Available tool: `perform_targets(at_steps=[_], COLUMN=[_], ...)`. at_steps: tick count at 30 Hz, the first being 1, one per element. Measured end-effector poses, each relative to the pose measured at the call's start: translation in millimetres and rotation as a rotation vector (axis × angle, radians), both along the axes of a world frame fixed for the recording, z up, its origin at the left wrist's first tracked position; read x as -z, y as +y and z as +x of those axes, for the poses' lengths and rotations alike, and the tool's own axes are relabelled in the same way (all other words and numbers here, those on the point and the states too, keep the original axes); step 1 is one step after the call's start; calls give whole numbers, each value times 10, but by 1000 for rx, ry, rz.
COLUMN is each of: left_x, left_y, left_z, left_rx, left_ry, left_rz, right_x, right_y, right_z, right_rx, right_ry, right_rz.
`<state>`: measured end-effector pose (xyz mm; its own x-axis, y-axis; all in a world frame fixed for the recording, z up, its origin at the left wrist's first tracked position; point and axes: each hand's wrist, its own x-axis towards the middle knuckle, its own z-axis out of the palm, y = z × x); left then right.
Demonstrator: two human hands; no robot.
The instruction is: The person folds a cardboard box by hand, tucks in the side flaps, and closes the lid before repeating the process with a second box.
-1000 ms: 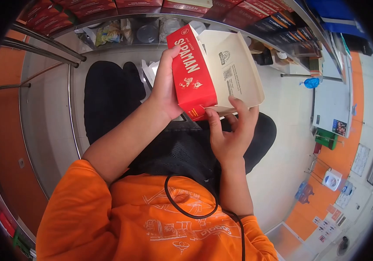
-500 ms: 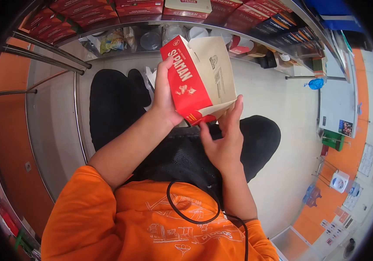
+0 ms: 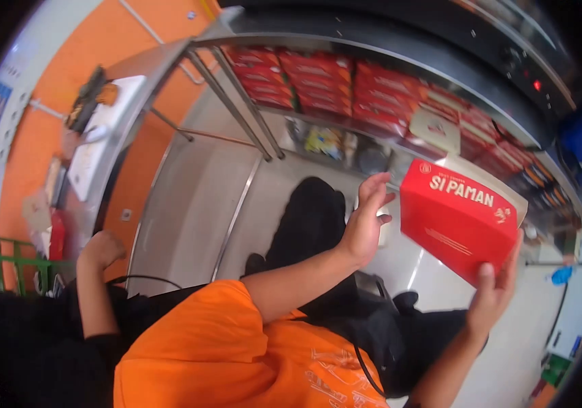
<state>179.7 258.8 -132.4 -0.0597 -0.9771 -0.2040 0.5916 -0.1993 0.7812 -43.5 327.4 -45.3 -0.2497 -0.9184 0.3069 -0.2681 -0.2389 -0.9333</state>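
A red cardboard food box [image 3: 457,217] with "SI PAMAN" in white print is held up in front of me, tilted, its tan inner side showing along the top edge. My right hand [image 3: 497,291] grips it at the lower right corner, thumb on the red face and the other fingers mostly hidden behind. Just left of the box is my left hand [image 3: 367,221], fingers apart and holding nothing, with a small gap between it and the cardboard.
Stacks of flat red boxes [image 3: 314,75] fill the steel shelf ahead, with bags and tubs [image 3: 325,141] below. At left sits another person in black, a closed hand [image 3: 102,250] raised, near a green crate [image 3: 19,262] and a metal counter [image 3: 117,146].
My view has swung left, bringing the other person and counter into sight. My left hand has let go of the box, which is turned so its red face shows, held by my right hand.
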Motion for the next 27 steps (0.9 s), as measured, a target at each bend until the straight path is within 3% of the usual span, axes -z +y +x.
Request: perform_targets(at_steps=[3,10,12,14,17,21,27], left_x=[-403,-679,-683,-659,-669,-701,-912], left_y=[-98,-124,-113,-177,-188,-206,-175], left_z=[375,617,660,696,491,237,-72], left_rx=[179,321,305,196,126,68,19], left_ry=[-34,-91,-264,-500,-409,-216,-413], left_rz=[-299,-672,-667,-845,-824,-854,-803], right_x=[-113,195,470,456,492,513,565], right_y=[-297,-544,-544,-574,-647,-762,-790], right_z=[-241,-200,-240,-207,-227,-230,-341], right_rx=[-179,-426,-360,-417,-505,-448,-463], right_ry=[-212,-778,-979,-1129,-1226,-1382,-1404], right_rz=[-18,-32,31,79,72,80,46])
